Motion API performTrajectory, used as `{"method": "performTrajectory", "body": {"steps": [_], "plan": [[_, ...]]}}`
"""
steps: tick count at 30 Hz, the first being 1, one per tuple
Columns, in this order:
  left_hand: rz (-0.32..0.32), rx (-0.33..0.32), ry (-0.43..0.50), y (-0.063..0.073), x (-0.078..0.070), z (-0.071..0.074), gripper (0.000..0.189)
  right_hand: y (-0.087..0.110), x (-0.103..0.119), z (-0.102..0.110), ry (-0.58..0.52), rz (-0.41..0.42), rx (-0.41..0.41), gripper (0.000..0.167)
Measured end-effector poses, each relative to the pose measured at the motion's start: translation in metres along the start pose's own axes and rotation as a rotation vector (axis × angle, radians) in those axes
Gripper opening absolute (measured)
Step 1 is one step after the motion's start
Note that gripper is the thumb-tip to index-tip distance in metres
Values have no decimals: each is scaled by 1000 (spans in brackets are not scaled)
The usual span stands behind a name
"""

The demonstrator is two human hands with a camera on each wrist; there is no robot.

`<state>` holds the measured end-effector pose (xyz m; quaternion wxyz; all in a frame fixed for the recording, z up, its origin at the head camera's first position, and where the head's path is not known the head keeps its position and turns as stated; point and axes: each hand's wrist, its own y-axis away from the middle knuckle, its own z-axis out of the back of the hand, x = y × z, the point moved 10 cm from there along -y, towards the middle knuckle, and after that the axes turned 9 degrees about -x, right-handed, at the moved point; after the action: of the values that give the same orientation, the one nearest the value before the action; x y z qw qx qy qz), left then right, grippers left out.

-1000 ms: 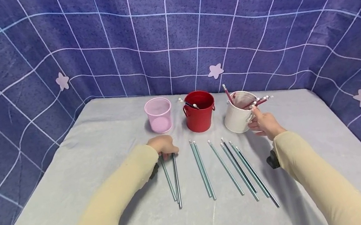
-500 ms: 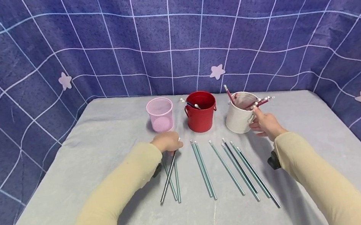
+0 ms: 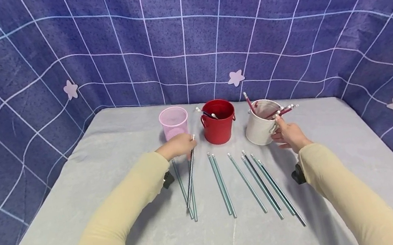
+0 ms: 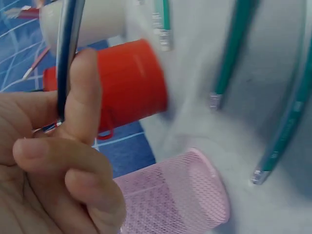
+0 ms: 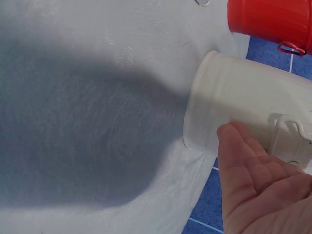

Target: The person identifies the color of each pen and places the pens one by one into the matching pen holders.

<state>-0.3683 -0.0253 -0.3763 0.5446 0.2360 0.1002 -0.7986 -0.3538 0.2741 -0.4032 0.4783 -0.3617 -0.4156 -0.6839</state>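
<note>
My left hand pinches a dark, shiny pencil near its white eraser end. The pencil slants down toward the front of the table, over two teal pencils. In the left wrist view it stands between thumb and index finger, the other fingers curled. Just behind this hand is a pink mesh cup, partly covered by it. My right hand holds the white bucket, thumb at the rim and fingers along the outer wall beside the wire handle. Several dark red pencils lean in that bucket.
A red bucket stands between the pink cup and the white bucket, with a few dark pencils in it. In front lie two teal pencils side by side and, to the right, several teal and dark pencils. Blue gridded cloth hangs behind.
My left hand has lifted the dark pencil from beside the teal ones and moved it back toward the pink cup. My right hand stays at the white bucket.
</note>
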Motion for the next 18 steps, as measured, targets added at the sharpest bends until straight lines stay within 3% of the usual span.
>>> {"method": "performTrajectory", "body": {"steps": [6,11,18], "plan": [[56,-181,290,-3,-4,30,33,1,0,0,-3,0,-4,84],[42,-310,355,2,-12,55,35,1,-1,0,-2,-5,-4,84],[101,-413,526,8,-8,81,34,0,-1,0,-6,-4,-5,85]]}}
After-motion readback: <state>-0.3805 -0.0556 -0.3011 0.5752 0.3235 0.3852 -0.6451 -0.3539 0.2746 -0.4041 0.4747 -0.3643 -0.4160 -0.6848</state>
